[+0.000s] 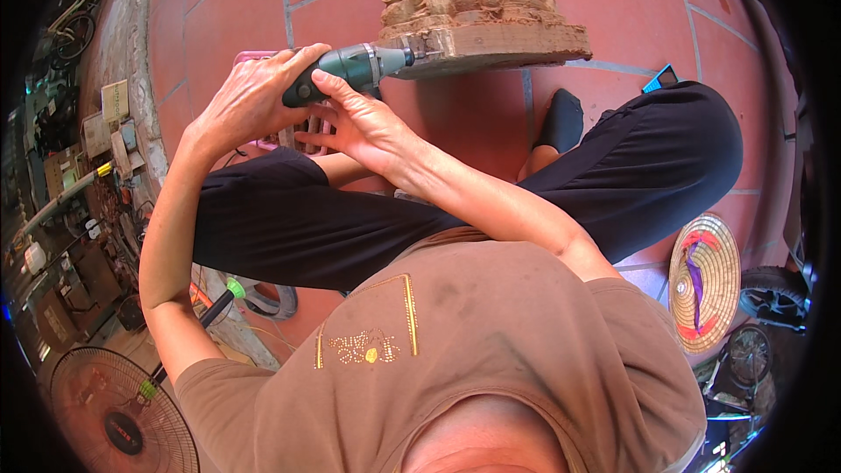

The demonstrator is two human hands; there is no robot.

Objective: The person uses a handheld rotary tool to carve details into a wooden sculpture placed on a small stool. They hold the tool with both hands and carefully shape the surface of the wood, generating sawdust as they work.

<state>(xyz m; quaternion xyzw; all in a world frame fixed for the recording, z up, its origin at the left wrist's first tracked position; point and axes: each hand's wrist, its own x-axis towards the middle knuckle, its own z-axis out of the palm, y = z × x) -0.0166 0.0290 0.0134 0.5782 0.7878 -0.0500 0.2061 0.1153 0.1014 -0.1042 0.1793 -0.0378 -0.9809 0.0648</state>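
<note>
A dark green rotary tool (347,73) lies level between my hands, its black nose and thin bit pointing right. My left hand (258,86) wraps over the tool's rear end from the left. From below, my right hand (368,130) supports it, thumb against the body and the other fingers partly curled beneath. The bit reaches the left corner of the base of a brown wood carving (491,39); whether it touches the wood I cannot tell. Rounded, layered shapes cover the carving above its thick flat base, and its top runs out of view.
Pink basket-like edges (254,56) show behind my left hand. Red tiles (342,22) surround the carving. A blue-edged device (662,77) lies beyond my right knee. A woven hat (703,284) is at right, a standing fan (123,420) at lower left, with clutter along the left wall.
</note>
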